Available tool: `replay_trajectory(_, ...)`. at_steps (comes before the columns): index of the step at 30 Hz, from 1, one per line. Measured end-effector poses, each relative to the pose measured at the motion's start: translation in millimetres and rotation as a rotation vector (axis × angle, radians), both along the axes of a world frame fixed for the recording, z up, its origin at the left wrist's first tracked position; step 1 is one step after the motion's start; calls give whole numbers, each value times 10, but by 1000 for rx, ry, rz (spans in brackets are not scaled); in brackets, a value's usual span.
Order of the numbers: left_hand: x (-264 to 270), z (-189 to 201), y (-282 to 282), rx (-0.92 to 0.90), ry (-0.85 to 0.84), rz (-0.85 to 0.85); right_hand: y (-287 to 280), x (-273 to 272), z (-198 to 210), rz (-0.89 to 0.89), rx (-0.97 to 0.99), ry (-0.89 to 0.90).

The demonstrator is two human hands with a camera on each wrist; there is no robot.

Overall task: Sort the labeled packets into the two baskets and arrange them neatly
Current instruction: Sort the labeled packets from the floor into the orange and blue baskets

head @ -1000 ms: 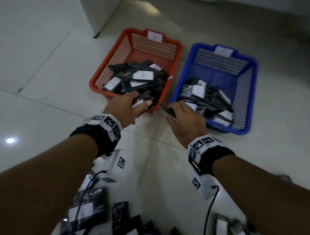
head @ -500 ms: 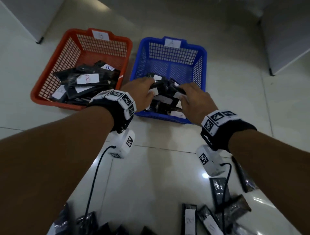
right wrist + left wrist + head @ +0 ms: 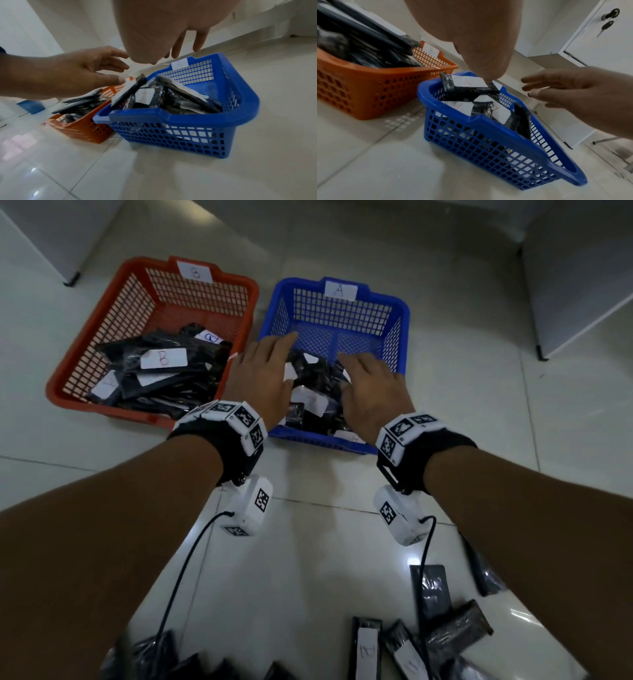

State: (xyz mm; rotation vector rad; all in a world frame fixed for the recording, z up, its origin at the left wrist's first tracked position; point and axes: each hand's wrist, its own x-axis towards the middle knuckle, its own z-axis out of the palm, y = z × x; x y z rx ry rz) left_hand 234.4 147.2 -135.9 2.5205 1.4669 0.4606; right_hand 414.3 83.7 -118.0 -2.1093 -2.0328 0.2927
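Note:
A blue basket (image 3: 400, 313) labelled A sits on the floor beside an orange basket (image 3: 85, 337) labelled B. Each holds a heap of black packets with white labels: the blue basket's heap (image 3: 315, 395) and the orange basket's heap (image 3: 164, 371). Both my hands hover over the blue basket's heap. My left hand (image 3: 263, 371) has its fingers stretched out, and its thumb touches a labelled packet (image 3: 467, 83). My right hand (image 3: 370, 385) is spread flat, fingers relaxed, holding nothing. In the right wrist view the heap (image 3: 164, 97) stands tilted and untidy in the blue basket (image 3: 188, 119).
Several loose black packets (image 3: 428, 631) lie on the tiled floor near me, at lower right and lower left (image 3: 154, 655). White cabinets (image 3: 582, 285) stand behind the baskets at the right and far left. Wrist camera cables (image 3: 185, 573) hang below my arms.
Both hands moved from the orange basket's front edge to the blue basket and released the packets they held. Their fingers have since spread out over the heap.

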Motion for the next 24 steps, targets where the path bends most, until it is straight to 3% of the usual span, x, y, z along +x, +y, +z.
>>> replay_trajectory(7, -842, 231, -211, 7, 58, 14, 45, -678, 285, 229, 80, 82)
replay_trajectory(12, -1764, 436, -630, 38, 68, 201, 116, -1433, 210, 447, 201, 144)
replay_trajectory(14, -2346, 529, -991, -17, 158, 343, 60, -1990, 180, 564, 218, 192)
replay_trajectory(18, -3263, 491, -1725, -105, 264, 567, -187, -2918, 113, 761, 137, 247)
replay_trajectory(24, -3946, 332, -2641, -217, 301, 780, -639, -3824, -128, 978, -78, 226)
